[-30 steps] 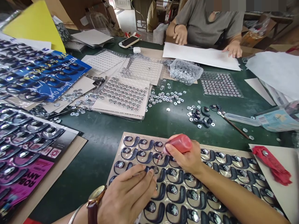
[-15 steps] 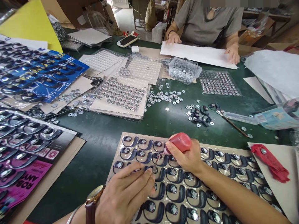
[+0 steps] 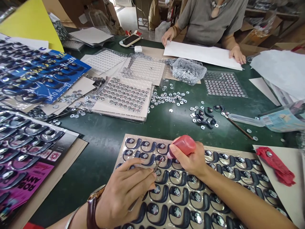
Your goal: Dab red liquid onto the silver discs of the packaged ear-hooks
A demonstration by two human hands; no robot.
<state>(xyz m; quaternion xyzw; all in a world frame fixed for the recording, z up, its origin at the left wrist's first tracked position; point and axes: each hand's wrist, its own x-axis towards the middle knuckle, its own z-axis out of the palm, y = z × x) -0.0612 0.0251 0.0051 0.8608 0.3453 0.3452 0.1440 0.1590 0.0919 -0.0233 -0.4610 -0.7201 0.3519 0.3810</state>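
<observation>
My right hand (image 3: 190, 159) is closed around a red squeeze bottle (image 3: 184, 144), its pale nozzle pointing down and left. Metal tweezers (image 3: 157, 166) are pinched in my left hand (image 3: 126, 187), which wears a watch at the wrist. Tweezer tips and nozzle are close together over one hook-shaped black piece (image 3: 164, 162) with a shiny round centre. Rows of such pieces lie on a tan card sheet (image 3: 125, 143) beneath both hands. Whether the nozzle touches the piece, I cannot tell.
Loose metal discs (image 3: 170, 98) lie mid-table near stacked card sheets (image 3: 143, 116) and a clear plastic tub (image 3: 189, 71). Filled cards (image 3: 43, 152) lean in at left. A red cloth (image 3: 277, 165) is at right. Across the table, a person (image 3: 209, 25) holds a white sheet (image 3: 197, 54).
My left hand has tilted slightly, showing the rear end of the tweezers below it. The red bottle stays almost in place. Across the table, the person's hands have moved outward along the white sheet.
</observation>
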